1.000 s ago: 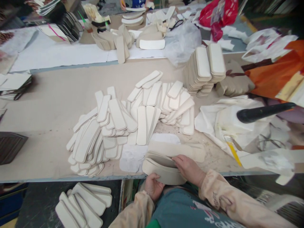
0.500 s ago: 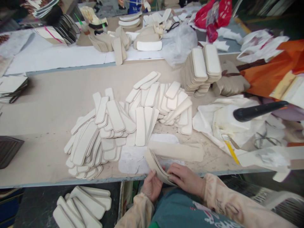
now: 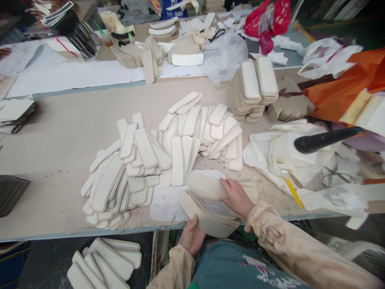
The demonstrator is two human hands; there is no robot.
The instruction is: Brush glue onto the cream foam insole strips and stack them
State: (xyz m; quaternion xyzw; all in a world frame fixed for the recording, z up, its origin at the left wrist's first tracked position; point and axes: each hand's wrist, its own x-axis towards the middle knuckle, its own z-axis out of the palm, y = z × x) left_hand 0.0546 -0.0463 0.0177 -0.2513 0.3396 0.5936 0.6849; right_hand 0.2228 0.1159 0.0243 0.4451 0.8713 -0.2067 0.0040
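At the near edge (image 3: pixel 75 234): curved stack of beige strips (image 3: pixel 207 220), partly overhanging, its underside in the left hand (image 3: pixel 193 237), thumb clamped on top. Just inside the edge, a fanned batch (image 3: pixel 203 185); right hand (image 3: pixel 238 197) on its right end, pinch or mere contact: cannot tell. Step in hand, judged: handling two batches. Next move would call for a steady left hold, strips kept aligned. Farther from the edge: loose pale pile (image 3: pixel 177 160), then neat stacks (image 3: pixel 252 80).
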